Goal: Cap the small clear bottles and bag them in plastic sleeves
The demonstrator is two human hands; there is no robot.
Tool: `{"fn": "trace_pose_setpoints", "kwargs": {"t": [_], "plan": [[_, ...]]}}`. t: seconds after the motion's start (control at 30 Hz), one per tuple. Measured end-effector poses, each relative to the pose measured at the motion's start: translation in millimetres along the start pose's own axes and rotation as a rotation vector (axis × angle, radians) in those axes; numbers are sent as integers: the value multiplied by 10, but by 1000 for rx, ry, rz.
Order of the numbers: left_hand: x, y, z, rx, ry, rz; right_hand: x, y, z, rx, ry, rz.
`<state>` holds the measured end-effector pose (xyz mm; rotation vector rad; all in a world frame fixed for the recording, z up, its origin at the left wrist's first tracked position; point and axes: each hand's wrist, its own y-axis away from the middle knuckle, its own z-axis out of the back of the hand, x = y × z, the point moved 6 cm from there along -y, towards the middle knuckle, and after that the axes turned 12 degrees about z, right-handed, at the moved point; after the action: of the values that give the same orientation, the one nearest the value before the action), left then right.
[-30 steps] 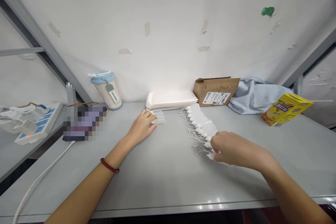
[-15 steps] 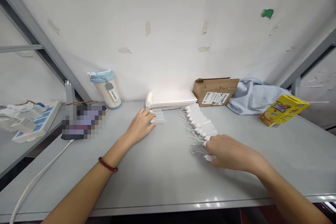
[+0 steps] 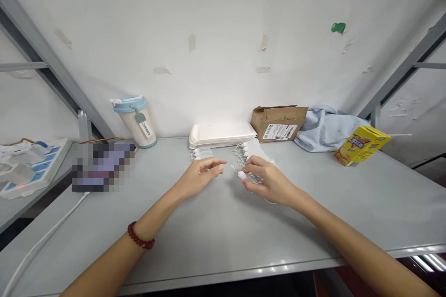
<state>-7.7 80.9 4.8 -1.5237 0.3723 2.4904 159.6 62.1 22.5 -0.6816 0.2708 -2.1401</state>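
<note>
My right hand (image 3: 268,180) pinches a small white tag with a string (image 3: 241,174) above the grey table (image 3: 216,236), just in front of a row of several white tags (image 3: 249,151). My left hand (image 3: 200,175) is raised a little off the table, fingers loosely apart, pointing toward the tag and holding nothing. A small clear packet (image 3: 202,152) lies just beyond the left hand. A red bead bracelet sits on my left wrist.
Against the wall stand a blue-lidded cup (image 3: 134,120), a stack of white trays (image 3: 223,133), a cardboard box (image 3: 278,123), a light blue cloth (image 3: 327,127) and a yellow carton (image 3: 360,145). A power strip (image 3: 24,167) and a white cable (image 3: 42,246) lie at left.
My right hand has lifted one tag from the near end of the row and moved left toward the middle. My left hand has left the clear packet and come toward the right hand.
</note>
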Motion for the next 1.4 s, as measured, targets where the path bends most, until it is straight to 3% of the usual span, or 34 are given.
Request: {"fn": "trace_pose_setpoints", "kwargs": {"t": [0.17, 0.37, 0.93, 1.4], "plan": [[-66, 61, -92, -29, 109, -29, 56, -21, -116, 64, -119, 27], [-37, 41, -82, -48, 133, -1, 128, -5, -213, 106, -109, 87], [53, 44, -184, 164, 355, 135, 157, 6, -186, 60, -184, 39], [51, 49, -177, 189, 364, 144, 159, 7, -194, 49, -199, 30]]}}
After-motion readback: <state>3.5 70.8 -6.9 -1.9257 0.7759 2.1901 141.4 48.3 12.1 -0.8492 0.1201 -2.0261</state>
